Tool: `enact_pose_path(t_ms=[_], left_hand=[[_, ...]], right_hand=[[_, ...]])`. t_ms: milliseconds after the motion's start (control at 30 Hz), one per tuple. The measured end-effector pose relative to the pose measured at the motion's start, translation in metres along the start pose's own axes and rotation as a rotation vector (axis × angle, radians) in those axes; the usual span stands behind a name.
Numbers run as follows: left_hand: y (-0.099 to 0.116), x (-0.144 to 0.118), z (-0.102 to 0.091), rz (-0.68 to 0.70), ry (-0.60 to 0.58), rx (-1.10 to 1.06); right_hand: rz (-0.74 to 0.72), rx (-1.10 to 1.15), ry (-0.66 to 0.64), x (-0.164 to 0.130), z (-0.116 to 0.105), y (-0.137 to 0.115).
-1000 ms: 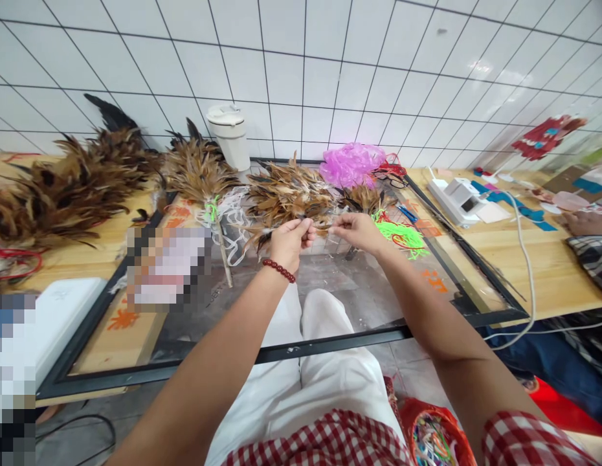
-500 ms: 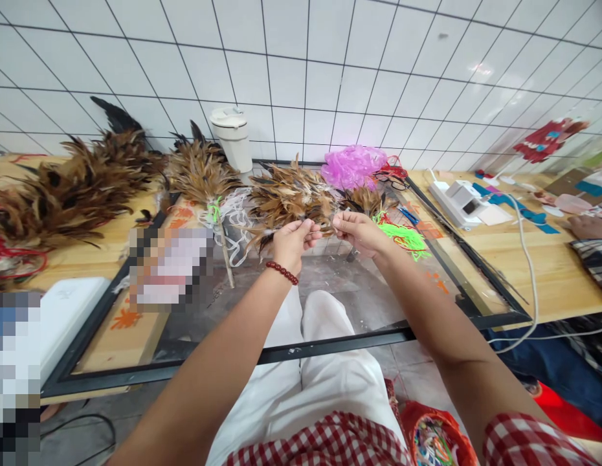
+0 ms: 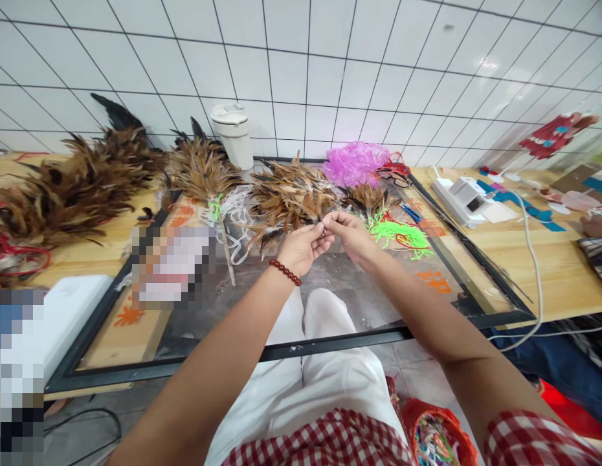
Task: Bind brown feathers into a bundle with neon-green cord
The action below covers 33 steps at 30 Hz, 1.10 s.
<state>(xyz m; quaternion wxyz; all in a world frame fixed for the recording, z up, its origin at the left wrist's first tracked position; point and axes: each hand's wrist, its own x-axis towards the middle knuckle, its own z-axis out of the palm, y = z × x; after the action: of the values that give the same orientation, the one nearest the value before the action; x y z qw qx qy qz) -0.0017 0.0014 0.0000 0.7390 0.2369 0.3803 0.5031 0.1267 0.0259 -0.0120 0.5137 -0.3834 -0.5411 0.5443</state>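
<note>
Both hands, left hand point(image 3: 301, 246) and right hand point(image 3: 347, 234), pinch feather quills just before the loose feather pile point(image 3: 289, 197), fingertips touching.

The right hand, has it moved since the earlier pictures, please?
Yes. The right hand has moved left, away from the green string, and now meets the left hand.

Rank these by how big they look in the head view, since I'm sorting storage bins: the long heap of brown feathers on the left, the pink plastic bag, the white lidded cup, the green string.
1. heap of brown feathers, clearly largest.
2. pink plastic bag.
3. green string and white lidded cup: they look about alike, so I won't rank them.
</note>
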Motion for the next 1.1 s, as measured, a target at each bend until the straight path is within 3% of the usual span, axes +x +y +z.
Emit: enact_pose_path(t_ms=[133,233,333,467,567,667,767,833,900,1100], left_hand=[[0.003,-0.002,0.001,-0.008,-0.009,-0.009],[0.004,0.0,0.0,0.032,0.012,-0.042],[0.005,0.002,-0.001,0.068,0.076,-0.089],[0.005,0.005,-0.002,0.065,0.106,-0.12],[0.005,0.005,-0.003,0.062,0.093,-0.121],[0.005,0.005,-0.003,0.071,0.089,-0.121],[0.004,0.005,-0.003,0.093,0.102,-0.117],[0.003,0.004,-0.002,0.106,0.112,-0.112],[0.003,0.004,-0.002,0.114,0.119,-0.106],[0.0,0.004,-0.003,0.112,0.096,-0.057]], right_hand=[[-0.11,-0.29,-0.027,0.007,-0.017,-0.002],[-0.269,-0.787,0.078,0.012,-0.039,-0.006],[-0.297,-1.18,0.033,0.013,-0.054,-0.009],[-0.296,-1.368,-0.115,0.007,-0.051,-0.01],[-0.301,-1.433,-0.155,0.004,-0.042,-0.006],[-0.271,-1.245,-0.054,0.007,-0.038,-0.003],[-0.092,-0.68,0.082,0.011,-0.036,-0.006],[0.067,-0.277,0.063,0.011,-0.033,-0.012],[0.17,-0.017,0.005,0.009,-0.028,-0.018],[0.196,0.091,-0.069,0.003,-0.018,-0.016]])
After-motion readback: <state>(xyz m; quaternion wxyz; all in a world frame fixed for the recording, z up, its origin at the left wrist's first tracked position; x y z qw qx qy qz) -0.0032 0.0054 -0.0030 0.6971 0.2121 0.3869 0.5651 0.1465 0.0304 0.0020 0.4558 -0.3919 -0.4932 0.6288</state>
